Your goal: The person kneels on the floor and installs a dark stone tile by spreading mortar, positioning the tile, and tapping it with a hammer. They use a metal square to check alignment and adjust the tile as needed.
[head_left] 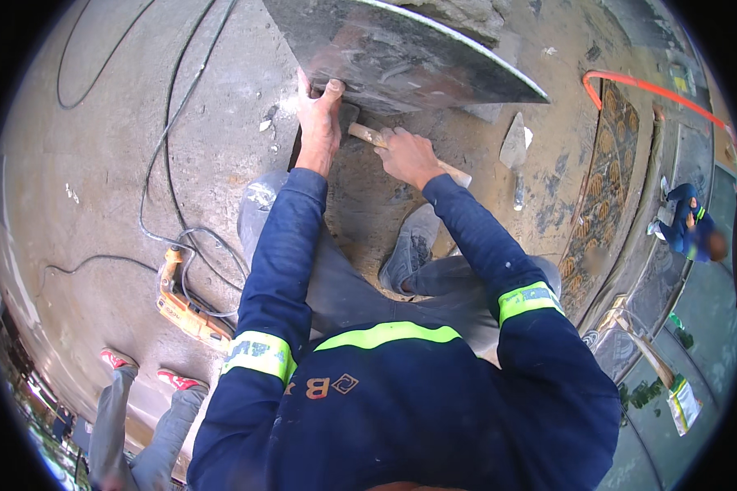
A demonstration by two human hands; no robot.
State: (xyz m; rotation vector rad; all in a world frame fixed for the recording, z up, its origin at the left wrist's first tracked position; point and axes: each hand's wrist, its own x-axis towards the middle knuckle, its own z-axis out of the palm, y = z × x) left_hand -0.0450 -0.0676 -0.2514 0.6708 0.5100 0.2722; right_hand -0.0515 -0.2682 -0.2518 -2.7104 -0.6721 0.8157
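Observation:
A dark, dusty stone slab with a pale edge stands tilted in front of me. My left hand grips its near left edge, thumb on the face turned toward me. My right hand is closed around the wooden handle of a hammer. Its dark head is close to the slab's lower edge, just right of my left hand; whether it touches cannot be made out. A pointed trowel lies on the ground right of my right hand.
An orange power drill lies at left among loose dark cables. A person in red shoes stands lower left; another person is at far right. A patterned strip and an orange hose are at right.

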